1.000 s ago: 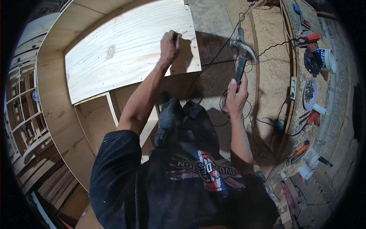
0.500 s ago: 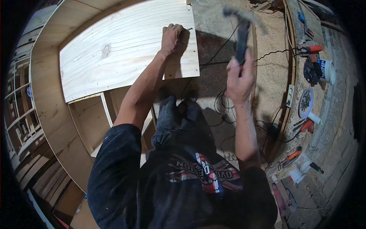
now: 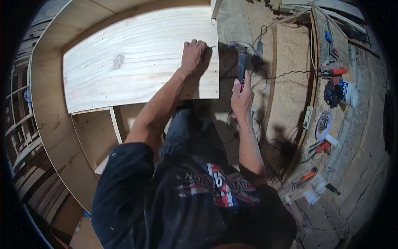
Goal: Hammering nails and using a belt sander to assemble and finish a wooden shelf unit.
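A pale plywood board (image 3: 120,74) lies over an open wooden cabinet frame, with small nail marks along its edges. My left hand (image 3: 193,56) is closed around a thin nail (image 3: 211,47) near the board's right edge, its tip partly hidden by the fingers. My right hand (image 3: 241,97) grips a claw hammer (image 3: 242,59) by the handle just right of the board, its metal head held at about the height of the left hand in the picture.
Cabinet side panel (image 3: 45,108) at left, stacked timber beyond. Cables (image 3: 290,72) run over the floor at right. A ledge holds red tools (image 3: 336,71), a white bucket (image 3: 350,95), a dish of screws (image 3: 323,123) and an orange-handled tool (image 3: 308,176). My legs are below the board.
The hammer was raised and blurred half a second ago; it has come down and left, toward the board's edge and my left hand, which still holds the nail. The view has shifted slightly.
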Motion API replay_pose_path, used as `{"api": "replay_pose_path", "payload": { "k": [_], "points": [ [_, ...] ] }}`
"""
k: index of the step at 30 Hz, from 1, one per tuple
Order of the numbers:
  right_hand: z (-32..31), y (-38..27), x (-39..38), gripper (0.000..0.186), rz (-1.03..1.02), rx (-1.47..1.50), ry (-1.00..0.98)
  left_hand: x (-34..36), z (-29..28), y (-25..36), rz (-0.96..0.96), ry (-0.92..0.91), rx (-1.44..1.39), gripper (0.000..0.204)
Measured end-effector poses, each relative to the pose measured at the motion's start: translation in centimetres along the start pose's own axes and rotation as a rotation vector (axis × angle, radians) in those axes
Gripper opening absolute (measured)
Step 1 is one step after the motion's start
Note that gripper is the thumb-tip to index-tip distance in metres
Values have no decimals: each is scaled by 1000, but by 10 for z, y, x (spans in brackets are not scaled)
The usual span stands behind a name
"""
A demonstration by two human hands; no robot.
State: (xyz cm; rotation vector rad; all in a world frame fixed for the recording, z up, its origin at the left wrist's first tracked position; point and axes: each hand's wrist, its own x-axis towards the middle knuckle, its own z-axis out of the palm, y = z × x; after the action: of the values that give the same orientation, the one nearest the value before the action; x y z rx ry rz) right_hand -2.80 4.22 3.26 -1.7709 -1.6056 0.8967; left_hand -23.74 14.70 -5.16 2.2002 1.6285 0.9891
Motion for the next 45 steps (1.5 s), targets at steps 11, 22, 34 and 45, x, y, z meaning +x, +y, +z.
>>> {"api": "replay_pose_path", "payload": {
  "k": [11, 22, 34, 45],
  "points": [
    [-14, 14, -46, 53, 303, 128, 48, 30, -33, -15, 51, -179, 127, 7],
    [9, 23, -19, 53, 153, 135, 125, 91, -2, -52, 15, -13, -60, 12],
    [-18, -56, 53, 47, -262, 139, 248, 66, 14, -53, 67, 9, -106, 6],
    [35, -20, 77, 45, -208, -138, 108, 79, 10, -52, 75, -31, -146, 8]
  ]
}}
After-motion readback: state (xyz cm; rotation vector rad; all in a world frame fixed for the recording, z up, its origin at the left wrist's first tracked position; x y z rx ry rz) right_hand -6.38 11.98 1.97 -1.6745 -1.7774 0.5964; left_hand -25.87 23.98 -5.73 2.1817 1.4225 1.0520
